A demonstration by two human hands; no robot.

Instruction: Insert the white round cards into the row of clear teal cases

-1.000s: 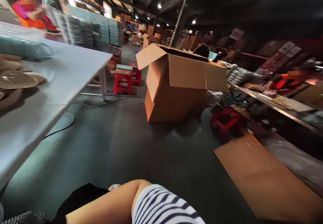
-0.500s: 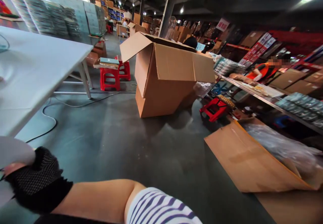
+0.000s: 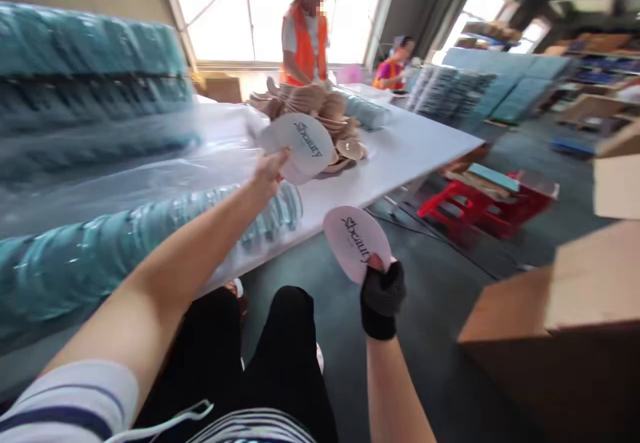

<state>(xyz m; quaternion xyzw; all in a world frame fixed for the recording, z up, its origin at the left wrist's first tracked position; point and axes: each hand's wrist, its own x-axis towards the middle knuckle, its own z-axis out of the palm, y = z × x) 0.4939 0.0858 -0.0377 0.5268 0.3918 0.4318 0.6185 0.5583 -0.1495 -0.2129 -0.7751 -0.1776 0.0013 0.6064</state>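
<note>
My left hand [image 3: 270,171] is bare and stretched forward over the white table [image 3: 415,146], gripping a white oval insole [image 3: 303,146] printed with black lettering. My right hand [image 3: 383,291] wears a black glove and is closed on a second white oval insole [image 3: 357,242] with the same lettering, held upright above my knees. Beyond the left hand lies a pile of tan insoles [image 3: 320,110] on the table.
Rolls of teal goods in clear plastic [image 3: 130,230] fill the table's near left. A person in an orange vest [image 3: 304,33] stands at the far end, another person [image 3: 395,66] behind. Red stools [image 3: 470,200] stand on the floor. An open cardboard box [image 3: 565,316] is at right.
My view has swung left from the cardboard box and floor to the table. Both hands have come into view, each holding a white insole.
</note>
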